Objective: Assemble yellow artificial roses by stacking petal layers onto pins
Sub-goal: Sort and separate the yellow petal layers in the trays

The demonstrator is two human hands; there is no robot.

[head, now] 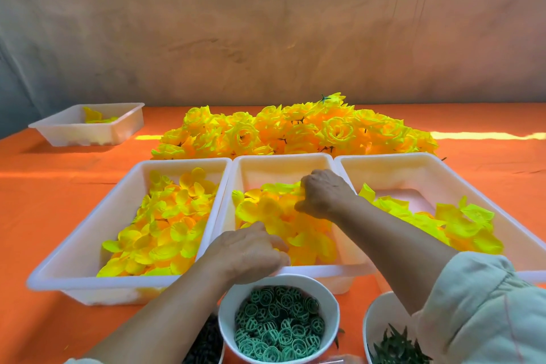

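Both hands work in the middle tray (280,170), picking petal layers (266,213) for another rose.
A large heap of finished yellow roses (295,130) lies behind the trays, so much looks done, though loose petals in all three trays suggest plenty remains. The right hand (325,195) pinches petal layers. The left hand (251,251) is curled at the tray's near edge, and I cannot tell whether it holds anything.

No text, label, brand, number or sign could be read anywhere in the view. The green rings (277,323) in the near white bowl (328,294) carried a moulded openwork pattern inside each circle. It was too small and blurred to tell whether it formed any character.
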